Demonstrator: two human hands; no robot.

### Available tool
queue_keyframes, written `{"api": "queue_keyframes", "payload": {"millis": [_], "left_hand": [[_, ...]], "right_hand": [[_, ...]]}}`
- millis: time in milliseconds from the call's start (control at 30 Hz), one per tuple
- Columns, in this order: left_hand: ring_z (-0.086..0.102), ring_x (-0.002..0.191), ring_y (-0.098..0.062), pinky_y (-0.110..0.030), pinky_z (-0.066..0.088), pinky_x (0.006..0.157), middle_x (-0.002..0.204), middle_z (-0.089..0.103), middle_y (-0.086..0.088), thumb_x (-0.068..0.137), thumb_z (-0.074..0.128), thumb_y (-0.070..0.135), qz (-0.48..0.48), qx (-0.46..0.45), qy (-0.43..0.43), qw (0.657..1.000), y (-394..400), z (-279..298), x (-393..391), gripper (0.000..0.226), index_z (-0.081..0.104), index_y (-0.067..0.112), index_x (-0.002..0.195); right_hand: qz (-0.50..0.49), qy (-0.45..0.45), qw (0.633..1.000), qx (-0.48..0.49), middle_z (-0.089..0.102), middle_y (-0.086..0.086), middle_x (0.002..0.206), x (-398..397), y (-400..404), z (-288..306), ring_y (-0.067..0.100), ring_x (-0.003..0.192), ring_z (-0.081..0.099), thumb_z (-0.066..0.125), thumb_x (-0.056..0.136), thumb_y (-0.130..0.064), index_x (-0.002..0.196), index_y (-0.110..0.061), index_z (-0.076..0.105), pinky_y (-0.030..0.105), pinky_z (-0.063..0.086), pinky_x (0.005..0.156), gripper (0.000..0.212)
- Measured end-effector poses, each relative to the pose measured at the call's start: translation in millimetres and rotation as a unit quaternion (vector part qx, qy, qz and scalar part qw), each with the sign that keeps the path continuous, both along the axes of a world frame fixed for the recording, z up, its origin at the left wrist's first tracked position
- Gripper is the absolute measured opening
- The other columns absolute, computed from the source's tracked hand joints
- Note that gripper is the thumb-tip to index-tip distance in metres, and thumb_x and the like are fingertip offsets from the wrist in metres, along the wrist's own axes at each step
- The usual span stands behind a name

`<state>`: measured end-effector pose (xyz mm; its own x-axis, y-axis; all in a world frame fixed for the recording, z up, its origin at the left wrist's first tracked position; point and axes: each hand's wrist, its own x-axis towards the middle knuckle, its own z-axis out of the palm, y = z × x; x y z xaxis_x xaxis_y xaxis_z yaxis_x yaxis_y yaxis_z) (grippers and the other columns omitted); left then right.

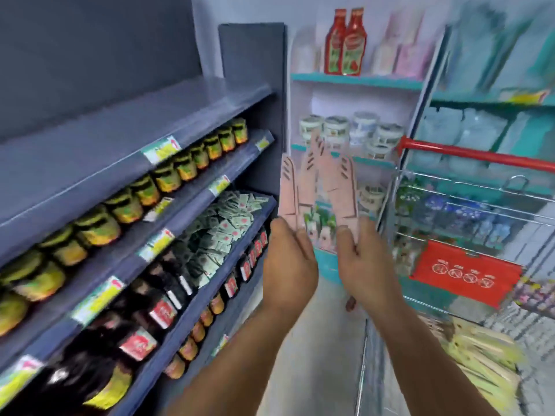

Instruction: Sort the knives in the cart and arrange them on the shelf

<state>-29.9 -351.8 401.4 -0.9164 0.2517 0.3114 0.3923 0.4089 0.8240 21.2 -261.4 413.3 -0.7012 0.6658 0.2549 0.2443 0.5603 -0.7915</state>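
Between my hands: pink knife packs fanned, long axes upright.
Fingers: left hand and right hand pinch their lower ends.
Empty shelf: left, nearer my left hand.

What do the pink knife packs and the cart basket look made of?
The pink knife packs, fanned between the left hand and right hand, look like flat matte card, likely printed backing; blur hides any plastic cover. The cart basket looks like shiny metal wire, with a glossy red, probably plastic, handle.
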Motion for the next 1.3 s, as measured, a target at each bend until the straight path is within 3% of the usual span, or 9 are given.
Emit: {"api": "queue_keyframes", "payload": {"millis": [167,333,433,600,700,800,967,1100,1300], "left_hand": [[0.043,0.071,-0.026,-0.031,0.025,0.061,0.076,0.042,-0.002,0.097,0.043,0.021,0.085,0.026,0.061,0.994,-133.7,39.4,-30.5,0.017,0.034,0.015,0.085],[0.038,0.070,-0.021,-0.028,0.023,0.060,0.084,0.043,-0.006,0.097,0.043,0.020,0.192,0.013,0.075,0.979,-252.6,71.3,-43.5,0.017,0.037,0.011,0.084],[0.042,0.070,-0.026,-0.036,0.032,0.064,0.088,0.040,-0.006,0.097,0.042,0.019,0.256,-0.003,0.059,0.965,-311.0,89.6,-46.5,0.016,0.036,0.011,0.085],[0.039,0.059,-0.018,-0.034,0.032,0.062,0.101,0.037,-0.005,0.099,0.038,0.017,0.353,-0.059,0.018,0.934,-392.7,112.9,-52.7,0.008,0.040,0.010,0.095],[0.048,0.072,-0.029,-0.037,0.042,0.070,0.114,0.038,-0.010,0.098,0.038,0.014,0.404,-0.091,-0.026,0.910,-432.9,118.6,-60.2,0.016,0.044,0.007,0.110],[0.054,0.086,-0.034,-0.038,0.045,0.078,0.125,0.036,-0.013,0.097,0.039,0.011,0.437,-0.126,-0.063,0.888,-463.4,117.2,-69.6,0.025,0.044,0.005,0.121],[0.043,0.067,-0.024,-0.035,0.043,0.067,0.125,0.036,-0.015,0.096,0.039,0.008,0.469,-0.150,-0.140,0.859,-487.9,110.9,-92.9,0.024,0.046,0.003,0.119],[0.053,0.102,-0.032,-0.035,0.043,0.071,0.130,0.033,-0.014,0.092,0.049,0.010,0.489,-0.184,-0.158,0.838,-490.4,100.4,-111.7,0.042,0.033,0.001,0.131],[0.023,0.134,-0.030,-0.038,0.020,0.110,0.148,0.023,-0.010,0.098,0.034,0.030,0.465,-0.323,-0.121,0.815,-495.2,79.7,-126.3,0.054,0.020,0.010,0.146]], "right_hand": [[0.101,0.022,0.995,0.014,0.063,0.021,0.099,-41.4,-123.8,41.6,0.037,0.094,0.058,0.041,0.099,-0.021,0.106,-0.006,0.052,0.037,0.032,0.067,0.020],[0.215,0.030,0.976,0.024,0.052,-0.002,0.081,-74.3,-233.5,70.0,0.032,0.085,0.056,0.040,0.099,-0.026,0.099,-0.017,0.048,0.032,0.028,0.061,0.012],[0.288,0.033,0.956,0.036,0.045,-0.010,0.073,-92.2,-288.8,83.5,0.015,0.066,0.046,0.039,0.100,-0.027,0.104,-0.017,0.049,0.033,0.027,0.057,0.015],[0.383,0.025,0.922,0.050,0.058,0.002,0.079,-124.6,-368.4,99.6,0.030,0.077,0.053,0.038,0.099,-0.024,0.099,-0.016,0.047,0.037,0.040,0.064,0.012],[0.425,0.017,0.902,0.067,0.061,0.004,0.086,-147.6,-406.6,103.2,0.031,0.081,0.054,0.036,0.099,-0.022,0.102,-0.019,0.047,0.039,0.045,0.068,0.012],[0.439,-0.005,0.893,0.103,0.053,0.001,0.085,-173.3,-437.6,104.2,0.027,0.077,0.047,0.033,0.101,-0.021,0.102,-0.018,0.047,0.033,0.034,0.063,0.014],[0.431,-0.041,0.881,0.190,0.060,0.008,0.104,-217.4,-472.1,97.8,0.027,0.083,0.054,0.031,0.102,-0.018,0.112,-0.016,0.045,0.032,0.037,0.063,0.018],[0.442,-0.115,0.852,0.256,0.046,0.010,0.123,-241.3,-488.2,89.0,0.028,0.105,0.052,0.040,0.098,-0.013,0.135,-0.017,0.034,0.035,0.043,0.077,0.037],[0.485,-0.175,0.790,0.331,0.024,0.008,0.145,-254.1,-498.6,72.2,0.029,0.128,0.027,0.030,0.100,-0.043,0.150,-0.019,0.016,0.040,0.028,0.106,0.058]]}}
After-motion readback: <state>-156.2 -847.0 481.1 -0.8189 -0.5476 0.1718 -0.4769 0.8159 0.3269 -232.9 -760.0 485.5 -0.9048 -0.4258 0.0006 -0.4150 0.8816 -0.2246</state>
